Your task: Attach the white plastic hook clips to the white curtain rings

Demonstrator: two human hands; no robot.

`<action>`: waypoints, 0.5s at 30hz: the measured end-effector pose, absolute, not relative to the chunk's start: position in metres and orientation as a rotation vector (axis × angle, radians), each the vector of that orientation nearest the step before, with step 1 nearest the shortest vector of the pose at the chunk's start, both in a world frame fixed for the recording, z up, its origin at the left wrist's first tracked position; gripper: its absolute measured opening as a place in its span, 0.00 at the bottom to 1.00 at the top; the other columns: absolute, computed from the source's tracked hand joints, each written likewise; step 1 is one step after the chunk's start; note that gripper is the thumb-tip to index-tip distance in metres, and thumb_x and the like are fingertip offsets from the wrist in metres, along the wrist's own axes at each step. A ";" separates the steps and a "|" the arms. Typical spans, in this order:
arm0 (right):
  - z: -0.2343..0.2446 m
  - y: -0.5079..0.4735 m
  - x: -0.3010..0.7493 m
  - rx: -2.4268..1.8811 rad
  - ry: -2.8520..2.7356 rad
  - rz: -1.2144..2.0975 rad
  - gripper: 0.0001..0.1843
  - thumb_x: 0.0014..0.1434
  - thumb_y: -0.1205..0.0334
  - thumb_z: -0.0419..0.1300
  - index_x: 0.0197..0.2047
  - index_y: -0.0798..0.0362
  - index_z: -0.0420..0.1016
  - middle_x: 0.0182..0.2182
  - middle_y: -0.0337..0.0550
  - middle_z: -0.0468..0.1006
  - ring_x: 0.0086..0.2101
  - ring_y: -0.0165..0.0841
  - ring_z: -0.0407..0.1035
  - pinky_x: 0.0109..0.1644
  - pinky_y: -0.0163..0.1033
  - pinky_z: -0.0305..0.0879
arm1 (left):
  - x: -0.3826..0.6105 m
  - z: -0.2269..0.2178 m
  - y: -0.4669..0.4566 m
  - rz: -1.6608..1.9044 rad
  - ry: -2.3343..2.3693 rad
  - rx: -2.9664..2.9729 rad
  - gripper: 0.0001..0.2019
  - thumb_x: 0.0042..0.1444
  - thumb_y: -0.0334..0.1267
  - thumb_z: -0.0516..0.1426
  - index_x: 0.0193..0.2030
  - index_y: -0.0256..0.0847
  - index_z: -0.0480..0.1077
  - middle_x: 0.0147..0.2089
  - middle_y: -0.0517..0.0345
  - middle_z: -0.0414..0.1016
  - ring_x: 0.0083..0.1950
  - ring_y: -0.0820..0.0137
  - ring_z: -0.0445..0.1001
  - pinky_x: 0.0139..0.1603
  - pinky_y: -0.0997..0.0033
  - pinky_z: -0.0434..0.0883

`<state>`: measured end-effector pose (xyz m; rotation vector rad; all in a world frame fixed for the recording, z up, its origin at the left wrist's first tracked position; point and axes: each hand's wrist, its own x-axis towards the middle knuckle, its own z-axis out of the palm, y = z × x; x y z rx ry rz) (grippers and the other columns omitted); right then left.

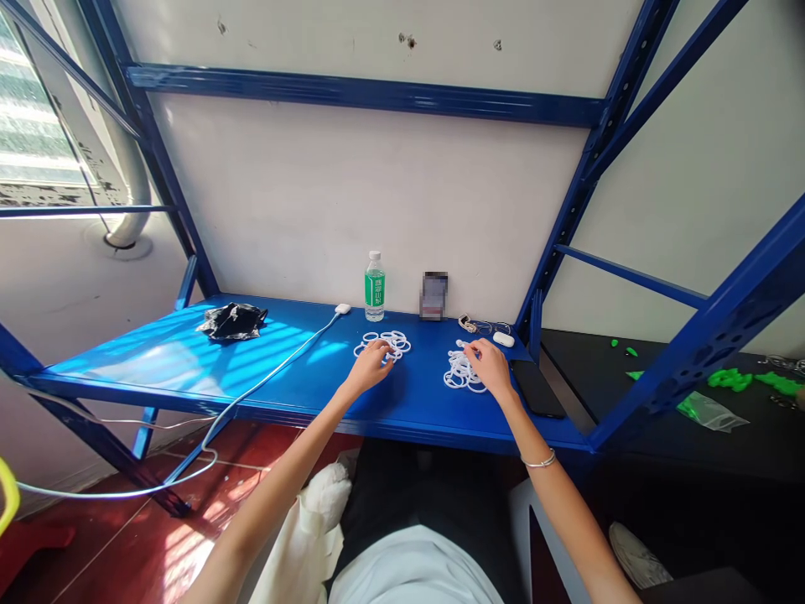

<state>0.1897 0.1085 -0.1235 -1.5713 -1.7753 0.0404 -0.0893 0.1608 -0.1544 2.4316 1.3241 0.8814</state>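
Note:
Two heaps of thin white rings lie on the blue shelf top. My left hand (371, 367) reaches over the near side of the left heap of rings (398, 341). Its fingers are curled together at the rings, and what is between the fingertips is too small to make out. At the upper right edge of the right heap of rings (461, 377) is my right hand (490, 366), with thumb and fingers pinched on a white ring. A bracelet circles the right wrist.
A water bottle (375, 289) and a blurred upright phone (433, 296) stand at the back. To the right are a black phone (538, 388), a white case (503, 339) and glasses. A white cable (277, 370) crosses left, near crumpled black plastic (234, 321). Blue posts frame the shelf.

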 end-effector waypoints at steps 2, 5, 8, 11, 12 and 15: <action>-0.125 0.111 0.196 -1.672 -1.800 -0.064 0.16 0.63 0.56 0.49 0.30 0.54 0.72 0.33 0.47 0.74 0.35 0.36 0.68 0.32 0.36 0.57 | -0.091 -0.163 0.165 0.802 1.378 2.573 0.14 0.58 0.33 0.50 0.49 0.37 0.71 0.59 0.44 0.67 0.63 0.54 0.61 0.59 0.53 0.62; -0.127 0.111 0.198 -1.761 -1.858 -0.065 0.12 0.62 0.59 0.51 0.31 0.53 0.72 0.34 0.45 0.75 0.35 0.35 0.69 0.31 0.35 0.57 | -0.088 -0.172 0.166 0.643 1.374 2.681 0.18 0.59 0.32 0.50 0.56 0.39 0.67 0.64 0.45 0.61 0.67 0.53 0.53 0.60 0.50 0.60; -0.127 0.110 0.197 -1.783 -1.897 -0.029 0.11 0.61 0.58 0.53 0.32 0.53 0.72 0.34 0.44 0.75 0.33 0.34 0.69 0.29 0.33 0.56 | -0.085 -0.174 0.163 0.554 1.374 2.737 0.20 0.60 0.32 0.49 0.59 0.40 0.65 0.64 0.45 0.62 0.67 0.53 0.55 0.60 0.49 0.60; -0.125 0.108 0.197 -1.790 -1.902 -0.029 0.11 0.61 0.57 0.53 0.31 0.53 0.72 0.34 0.44 0.75 0.32 0.33 0.69 0.28 0.33 0.55 | -0.084 -0.172 0.163 0.534 1.382 2.782 0.17 0.61 0.30 0.48 0.55 0.38 0.67 0.58 0.44 0.67 0.61 0.55 0.62 0.56 0.54 0.64; -0.124 0.108 0.197 -1.789 -1.900 -0.034 0.12 0.61 0.57 0.53 0.31 0.53 0.72 0.34 0.43 0.75 0.31 0.32 0.68 0.27 0.33 0.54 | -0.085 -0.171 0.163 0.528 1.385 2.793 0.16 0.61 0.30 0.48 0.53 0.37 0.68 0.56 0.44 0.68 0.58 0.56 0.64 0.54 0.56 0.65; -0.123 0.108 0.197 -1.782 -1.890 -0.044 0.12 0.61 0.57 0.53 0.31 0.53 0.72 0.33 0.43 0.75 0.31 0.32 0.68 0.27 0.33 0.54 | -0.087 -0.169 0.166 0.504 1.392 2.824 0.13 0.61 0.28 0.47 0.46 0.36 0.70 0.50 0.45 0.70 0.52 0.59 0.67 0.50 0.60 0.66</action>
